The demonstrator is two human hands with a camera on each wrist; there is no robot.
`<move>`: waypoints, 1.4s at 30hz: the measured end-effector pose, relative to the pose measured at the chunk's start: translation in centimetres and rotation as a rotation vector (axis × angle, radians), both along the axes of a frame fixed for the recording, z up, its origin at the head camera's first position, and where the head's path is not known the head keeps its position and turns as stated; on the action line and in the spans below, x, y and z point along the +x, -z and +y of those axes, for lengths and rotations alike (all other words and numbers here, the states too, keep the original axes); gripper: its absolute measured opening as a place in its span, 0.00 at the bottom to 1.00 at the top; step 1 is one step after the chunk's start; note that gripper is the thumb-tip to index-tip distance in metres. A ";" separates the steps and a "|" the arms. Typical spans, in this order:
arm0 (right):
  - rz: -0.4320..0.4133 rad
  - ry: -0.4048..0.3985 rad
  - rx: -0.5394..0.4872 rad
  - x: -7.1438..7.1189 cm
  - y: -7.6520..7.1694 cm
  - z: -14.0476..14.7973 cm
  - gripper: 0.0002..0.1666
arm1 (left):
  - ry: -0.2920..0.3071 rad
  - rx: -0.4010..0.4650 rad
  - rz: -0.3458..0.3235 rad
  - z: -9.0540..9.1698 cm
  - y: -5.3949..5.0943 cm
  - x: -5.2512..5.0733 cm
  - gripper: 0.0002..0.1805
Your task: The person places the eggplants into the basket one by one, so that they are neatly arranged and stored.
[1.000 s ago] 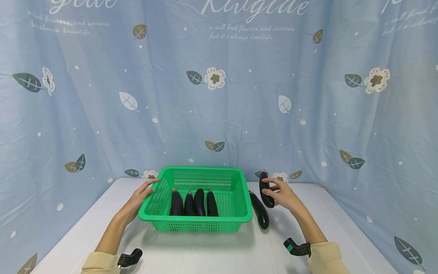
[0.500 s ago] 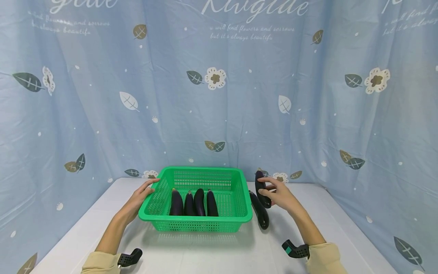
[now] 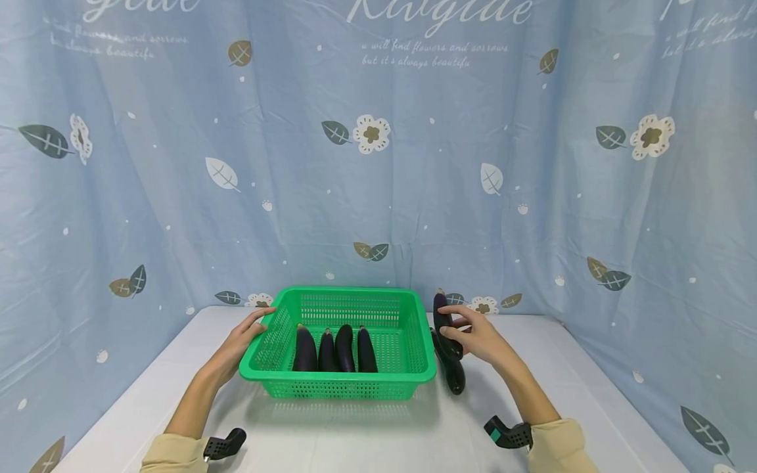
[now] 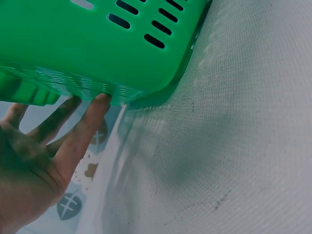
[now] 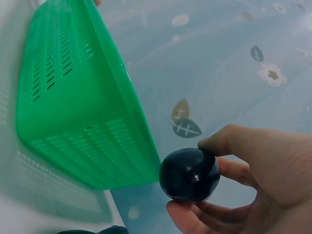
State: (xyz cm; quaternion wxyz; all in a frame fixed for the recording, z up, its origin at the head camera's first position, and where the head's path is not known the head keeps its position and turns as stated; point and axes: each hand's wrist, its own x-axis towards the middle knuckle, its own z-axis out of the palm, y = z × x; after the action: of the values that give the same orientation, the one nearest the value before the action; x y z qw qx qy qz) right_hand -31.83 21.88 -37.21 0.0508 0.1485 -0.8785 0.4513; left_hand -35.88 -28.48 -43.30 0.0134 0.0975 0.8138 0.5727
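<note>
A green plastic basket (image 3: 349,387) with slotted walls stands on the table, with several dark eggplants (image 3: 345,349) lying side by side in it. My left hand (image 3: 238,345) holds the basket's left rim, thumb and index finger at the edge; in the left wrist view other fingers (image 4: 90,122) touch the outer wall. Right of the basket, my right hand (image 3: 481,335) grips an eggplant (image 3: 441,309) between thumb and fingers, its stem end up and tilted. In the right wrist view its rounded end (image 5: 189,174) faces the camera. Another eggplant (image 3: 454,376) lies below it, beside the basket.
The white table (image 3: 349,440) runs back to a blue patterned curtain (image 3: 378,197), which also hangs at both sides. Black wrist devices (image 3: 225,444) sit at both sleeve cuffs.
My right hand has moved left with the gripped eggplant, which is now closer to the basket's right rim and over the lying eggplant. The left hand and basket stay put.
</note>
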 end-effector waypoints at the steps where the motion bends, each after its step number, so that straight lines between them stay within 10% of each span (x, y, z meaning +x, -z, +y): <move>1: 0.001 -0.003 -0.001 0.0 0.0 -0.1 0.26 | 0.000 0.003 -0.001 0.0 0.0 0.0 0.27; 42: -0.034 -0.125 0.018 0.0 -1.3 -2.9 0.29 | -0.008 0.017 -0.019 0.0 0.0 0.1 0.28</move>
State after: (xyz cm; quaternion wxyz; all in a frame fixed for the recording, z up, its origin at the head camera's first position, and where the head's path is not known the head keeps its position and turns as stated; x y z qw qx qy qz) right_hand -31.87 18.98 -35.95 0.0064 0.1959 -0.8722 0.4481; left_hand -35.74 -28.49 -43.26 0.0177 0.0889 0.8093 0.5804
